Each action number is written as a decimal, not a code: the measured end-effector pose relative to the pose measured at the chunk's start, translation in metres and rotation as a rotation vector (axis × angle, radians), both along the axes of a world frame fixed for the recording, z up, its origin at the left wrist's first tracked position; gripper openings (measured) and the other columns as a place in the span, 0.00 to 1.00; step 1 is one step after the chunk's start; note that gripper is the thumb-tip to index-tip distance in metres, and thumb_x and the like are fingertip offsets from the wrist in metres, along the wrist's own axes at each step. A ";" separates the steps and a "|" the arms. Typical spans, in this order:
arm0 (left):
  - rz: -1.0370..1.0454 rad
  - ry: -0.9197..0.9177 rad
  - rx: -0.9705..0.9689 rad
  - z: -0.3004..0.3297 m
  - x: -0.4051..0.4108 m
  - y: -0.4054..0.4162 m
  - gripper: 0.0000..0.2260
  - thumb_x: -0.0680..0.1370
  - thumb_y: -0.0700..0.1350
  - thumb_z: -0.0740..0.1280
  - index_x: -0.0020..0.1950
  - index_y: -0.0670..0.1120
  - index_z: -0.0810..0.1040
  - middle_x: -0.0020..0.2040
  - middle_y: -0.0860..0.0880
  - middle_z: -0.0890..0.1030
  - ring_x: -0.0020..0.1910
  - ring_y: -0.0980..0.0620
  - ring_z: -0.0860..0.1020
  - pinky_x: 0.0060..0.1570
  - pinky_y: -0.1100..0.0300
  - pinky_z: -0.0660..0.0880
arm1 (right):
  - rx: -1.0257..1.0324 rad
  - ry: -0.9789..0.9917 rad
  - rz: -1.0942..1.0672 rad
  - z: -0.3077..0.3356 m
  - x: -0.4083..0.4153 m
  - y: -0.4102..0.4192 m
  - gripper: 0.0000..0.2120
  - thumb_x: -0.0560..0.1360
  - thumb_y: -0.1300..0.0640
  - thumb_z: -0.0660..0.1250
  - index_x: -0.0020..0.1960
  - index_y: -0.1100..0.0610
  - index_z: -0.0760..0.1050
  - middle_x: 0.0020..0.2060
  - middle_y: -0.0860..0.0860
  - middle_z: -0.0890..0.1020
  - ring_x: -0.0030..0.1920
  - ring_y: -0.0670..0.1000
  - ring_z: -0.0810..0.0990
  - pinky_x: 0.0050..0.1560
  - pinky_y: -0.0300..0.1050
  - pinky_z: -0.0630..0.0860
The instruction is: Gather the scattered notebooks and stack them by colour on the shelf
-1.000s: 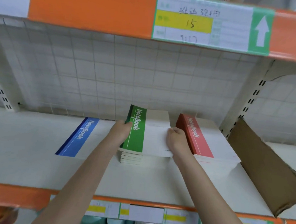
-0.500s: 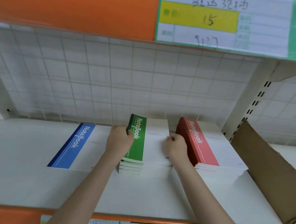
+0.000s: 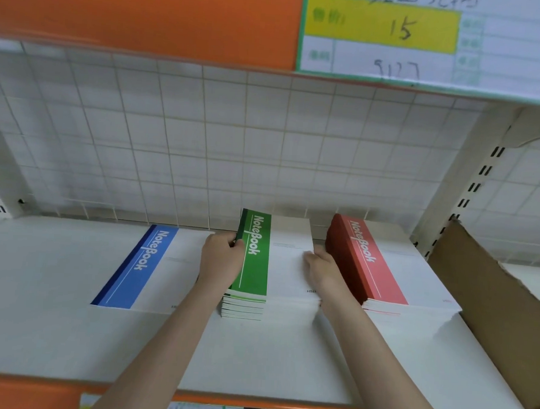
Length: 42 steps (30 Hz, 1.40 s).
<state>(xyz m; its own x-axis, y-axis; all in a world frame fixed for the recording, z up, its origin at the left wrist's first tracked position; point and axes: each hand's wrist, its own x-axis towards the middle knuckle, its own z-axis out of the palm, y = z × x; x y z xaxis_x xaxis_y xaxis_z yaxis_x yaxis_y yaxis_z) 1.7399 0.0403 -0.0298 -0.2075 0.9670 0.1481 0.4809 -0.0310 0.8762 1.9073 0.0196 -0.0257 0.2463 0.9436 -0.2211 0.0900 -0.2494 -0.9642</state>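
A stack of green notebooks [image 3: 286, 261] stands in the middle of the white shelf [image 3: 52, 333]. My left hand [image 3: 220, 259] grips its left spine edge, fingers curled over the green band. On the stack's right edge presses my right hand [image 3: 323, 269], fingers wrapped around the side. A single blue notebook [image 3: 156, 267] lies flat to the left, touching my left wrist. Just right of my right hand sits a stack of red notebooks [image 3: 393, 267].
A brown cardboard sheet [image 3: 491, 309] leans at the shelf's right end. A white wire grid [image 3: 234, 146] backs the shelf. Overhead hangs an orange shelf edge [image 3: 147, 13] with a price label [image 3: 427, 40]. Another orange edge [image 3: 18, 391] runs along the front.
The view has moved closer and tilted up. Both hands have slid a little further back along the green stack's sides; the stack sits squarer.
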 end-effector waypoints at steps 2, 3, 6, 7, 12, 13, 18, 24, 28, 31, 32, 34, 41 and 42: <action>0.003 -0.025 -0.002 0.000 0.000 0.000 0.11 0.77 0.37 0.60 0.43 0.35 0.81 0.38 0.41 0.82 0.30 0.53 0.73 0.24 0.72 0.64 | -0.046 -0.031 0.040 0.002 -0.001 0.000 0.08 0.82 0.57 0.54 0.58 0.56 0.70 0.50 0.49 0.78 0.42 0.47 0.75 0.34 0.27 0.71; 0.003 -0.035 -0.003 0.000 0.000 0.000 0.11 0.77 0.37 0.60 0.44 0.37 0.81 0.37 0.43 0.82 0.31 0.54 0.74 0.25 0.72 0.65 | -0.063 -0.066 0.061 0.002 0.000 0.001 0.13 0.82 0.56 0.54 0.65 0.57 0.68 0.58 0.50 0.76 0.49 0.49 0.76 0.44 0.32 0.70; -0.005 -0.068 -0.009 -0.001 0.000 0.000 0.11 0.77 0.37 0.60 0.44 0.39 0.82 0.34 0.49 0.80 0.30 0.56 0.75 0.25 0.73 0.67 | -0.082 -0.127 0.085 0.005 0.000 0.002 0.19 0.82 0.54 0.54 0.71 0.58 0.64 0.61 0.53 0.75 0.59 0.54 0.75 0.56 0.41 0.68; -0.005 -0.071 -0.015 0.000 0.000 0.000 0.11 0.77 0.37 0.60 0.44 0.40 0.82 0.34 0.49 0.80 0.31 0.55 0.75 0.26 0.72 0.67 | -0.089 -0.124 0.090 0.004 0.000 0.003 0.19 0.82 0.54 0.55 0.71 0.58 0.65 0.61 0.54 0.76 0.59 0.55 0.75 0.58 0.43 0.70; -0.060 -0.095 -0.068 0.003 -0.005 0.001 0.11 0.79 0.41 0.60 0.41 0.47 0.80 0.35 0.53 0.80 0.34 0.57 0.77 0.29 0.68 0.69 | -0.094 -0.029 0.091 0.006 0.003 0.002 0.22 0.81 0.53 0.58 0.73 0.58 0.61 0.62 0.54 0.75 0.59 0.56 0.77 0.61 0.49 0.73; -0.075 -0.098 -0.077 0.003 -0.006 0.001 0.11 0.79 0.42 0.59 0.42 0.48 0.79 0.36 0.54 0.80 0.34 0.59 0.76 0.28 0.70 0.68 | -0.080 -0.053 0.086 0.006 0.004 0.001 0.22 0.81 0.52 0.59 0.72 0.58 0.62 0.63 0.55 0.75 0.59 0.56 0.76 0.61 0.49 0.73; -0.070 -0.065 -0.098 0.007 -0.016 -0.001 0.08 0.81 0.44 0.58 0.52 0.47 0.77 0.43 0.55 0.77 0.41 0.58 0.74 0.39 0.64 0.67 | 0.130 -0.413 0.079 0.016 0.003 -0.004 0.19 0.79 0.56 0.60 0.67 0.63 0.65 0.54 0.53 0.73 0.55 0.54 0.74 0.49 0.43 0.71; -0.046 0.225 -0.066 0.008 -0.043 -0.022 0.11 0.80 0.44 0.59 0.58 0.45 0.77 0.53 0.49 0.78 0.46 0.55 0.74 0.37 0.66 0.66 | 0.335 -0.758 0.260 0.032 -0.020 -0.010 0.23 0.79 0.58 0.60 0.72 0.60 0.62 0.70 0.58 0.66 0.68 0.56 0.67 0.63 0.41 0.63; 0.056 0.329 -0.084 0.014 -0.062 -0.046 0.11 0.80 0.45 0.57 0.57 0.45 0.77 0.55 0.47 0.79 0.51 0.49 0.77 0.46 0.57 0.73 | 0.443 -0.785 0.404 0.038 -0.052 -0.015 0.20 0.78 0.60 0.62 0.69 0.60 0.68 0.69 0.57 0.67 0.64 0.55 0.72 0.58 0.36 0.64; 0.160 0.378 -0.075 0.020 -0.076 -0.070 0.11 0.80 0.44 0.58 0.56 0.44 0.78 0.54 0.45 0.80 0.51 0.47 0.77 0.49 0.56 0.73 | 0.497 -0.764 0.527 0.039 -0.073 -0.019 0.18 0.77 0.62 0.62 0.67 0.60 0.70 0.66 0.56 0.70 0.64 0.54 0.71 0.55 0.36 0.64; 0.188 0.387 -0.071 0.022 -0.082 -0.078 0.11 0.80 0.43 0.58 0.56 0.43 0.78 0.54 0.44 0.79 0.52 0.46 0.77 0.49 0.56 0.73 | 0.512 -0.767 0.565 0.039 -0.080 -0.020 0.18 0.77 0.62 0.62 0.67 0.60 0.70 0.66 0.57 0.70 0.64 0.54 0.70 0.56 0.37 0.64; 0.238 0.394 -0.077 0.026 -0.094 -0.094 0.11 0.79 0.42 0.59 0.56 0.41 0.77 0.54 0.41 0.78 0.53 0.43 0.77 0.50 0.55 0.73 | 0.540 -0.769 0.632 0.041 -0.094 -0.023 0.18 0.78 0.61 0.61 0.67 0.60 0.70 0.65 0.57 0.70 0.64 0.54 0.70 0.57 0.37 0.63; 0.465 0.456 -0.138 0.031 -0.132 -0.158 0.14 0.80 0.44 0.59 0.63 0.43 0.75 0.58 0.41 0.77 0.57 0.43 0.75 0.56 0.55 0.70 | 0.649 -0.735 0.896 0.034 -0.144 -0.051 0.18 0.79 0.59 0.60 0.68 0.59 0.70 0.68 0.54 0.71 0.69 0.51 0.67 0.63 0.36 0.59; 0.501 0.463 -0.150 0.030 -0.137 -0.170 0.14 0.80 0.44 0.59 0.64 0.43 0.74 0.58 0.41 0.77 0.57 0.43 0.75 0.56 0.55 0.70 | 0.657 -0.721 0.938 0.033 -0.152 -0.058 0.17 0.79 0.59 0.60 0.67 0.59 0.70 0.67 0.54 0.71 0.68 0.51 0.68 0.62 0.36 0.60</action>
